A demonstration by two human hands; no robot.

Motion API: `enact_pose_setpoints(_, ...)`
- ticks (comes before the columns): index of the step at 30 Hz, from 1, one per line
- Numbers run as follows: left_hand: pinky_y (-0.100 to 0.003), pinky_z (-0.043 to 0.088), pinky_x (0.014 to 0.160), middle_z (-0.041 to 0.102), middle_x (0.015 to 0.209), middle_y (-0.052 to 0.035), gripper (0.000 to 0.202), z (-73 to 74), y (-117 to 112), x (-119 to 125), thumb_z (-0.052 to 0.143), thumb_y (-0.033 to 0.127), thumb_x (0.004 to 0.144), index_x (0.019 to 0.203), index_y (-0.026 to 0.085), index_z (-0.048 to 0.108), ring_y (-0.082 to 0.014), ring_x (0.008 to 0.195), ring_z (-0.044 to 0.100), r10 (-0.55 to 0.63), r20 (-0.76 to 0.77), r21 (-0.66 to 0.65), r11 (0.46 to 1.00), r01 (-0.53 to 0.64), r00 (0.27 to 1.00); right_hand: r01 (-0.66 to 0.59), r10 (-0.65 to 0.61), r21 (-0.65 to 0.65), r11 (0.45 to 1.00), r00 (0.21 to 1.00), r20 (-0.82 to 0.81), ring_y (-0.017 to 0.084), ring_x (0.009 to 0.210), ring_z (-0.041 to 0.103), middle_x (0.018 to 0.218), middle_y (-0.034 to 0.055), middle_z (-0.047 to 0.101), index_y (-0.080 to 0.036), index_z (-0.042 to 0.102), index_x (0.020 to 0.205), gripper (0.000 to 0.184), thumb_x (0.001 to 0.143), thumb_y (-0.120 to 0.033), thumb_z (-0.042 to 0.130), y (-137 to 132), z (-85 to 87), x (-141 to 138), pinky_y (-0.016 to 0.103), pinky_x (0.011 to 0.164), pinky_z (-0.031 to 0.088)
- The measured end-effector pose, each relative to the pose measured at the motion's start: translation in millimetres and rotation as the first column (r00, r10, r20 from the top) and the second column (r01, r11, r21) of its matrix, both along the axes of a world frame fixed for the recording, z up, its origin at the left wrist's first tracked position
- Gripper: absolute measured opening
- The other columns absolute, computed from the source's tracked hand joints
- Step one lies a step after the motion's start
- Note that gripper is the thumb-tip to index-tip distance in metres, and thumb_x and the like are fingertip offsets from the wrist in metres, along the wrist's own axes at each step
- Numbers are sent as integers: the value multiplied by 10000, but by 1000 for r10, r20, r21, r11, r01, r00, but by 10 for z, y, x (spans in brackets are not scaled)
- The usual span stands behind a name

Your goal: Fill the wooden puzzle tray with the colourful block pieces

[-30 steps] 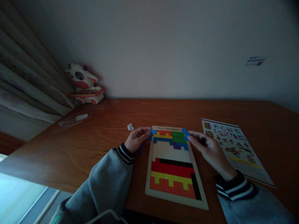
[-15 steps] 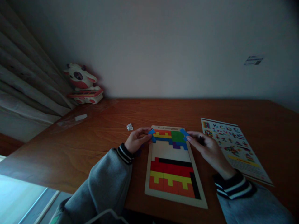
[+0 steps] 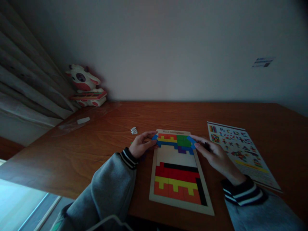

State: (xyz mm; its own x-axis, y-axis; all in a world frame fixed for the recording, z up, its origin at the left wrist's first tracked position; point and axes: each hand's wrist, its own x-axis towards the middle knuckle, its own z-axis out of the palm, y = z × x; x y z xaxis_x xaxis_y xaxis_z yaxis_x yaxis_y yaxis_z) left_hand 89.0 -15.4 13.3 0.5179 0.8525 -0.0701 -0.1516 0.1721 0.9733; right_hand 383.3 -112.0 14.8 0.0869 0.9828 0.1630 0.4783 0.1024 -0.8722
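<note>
A wooden puzzle tray lies on the table in front of me, with coloured blocks filling its far and near ends and a bare strip between. My left hand is curled at the tray's far left corner, fingertips pinching a blue block. My right hand reaches to the far right corner, fingers pressed on another blue block. Green, orange, yellow and purple blocks sit between the two hands. Both sleeves are grey with striped cuffs.
A printed pattern sheet lies to the right of the tray. Small white pieces rest behind my left hand. A cow toy stands at the back left by the curtain; a white slip lies near it.
Both hands stayed at the tray's far corners. The blue blocks at the corners shifted slightly downward toward the row of blocks. The view moved a little.
</note>
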Motion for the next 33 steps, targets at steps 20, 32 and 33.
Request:
enact_pose_setpoints(20, -255, 491, 751, 677, 845, -19, 389, -42, -1, 17, 846, 330, 678, 935, 123, 640, -114, 759, 641, -70, -139, 113, 990, 86, 988, 47, -46, -17, 999, 998, 33, 168, 609, 556, 665, -12, 616, -256, 708, 1069, 418, 795, -565, 641, -27, 37, -59, 297, 565, 466)
enact_pose_setpoints(32, -249, 490, 727, 683, 843, -24, 384, -51, 0, 12, 837, 344, 689, 946, 129, 649, -116, 742, 638, -80, -151, 135, 986, 101, 985, 85, -86, 27, 996, 993, 80, 213, 808, 640, 888, 54, 715, -223, 678, 1016, 395, 841, -569, 600, -17, 6, 2, 320, 684, 509)
enact_pose_setpoints(33, -246, 490, 728, 683, 843, -22, 383, -47, -2, 14, 837, 344, 689, 945, 130, 649, -115, 743, 638, -82, -151, 132, 986, 102, 985, 69, -71, 24, 997, 995, 71, 218, 841, 646, 929, 62, 717, -224, 667, 1028, 389, 840, -559, 608, -25, 2, 6, 322, 700, 515)
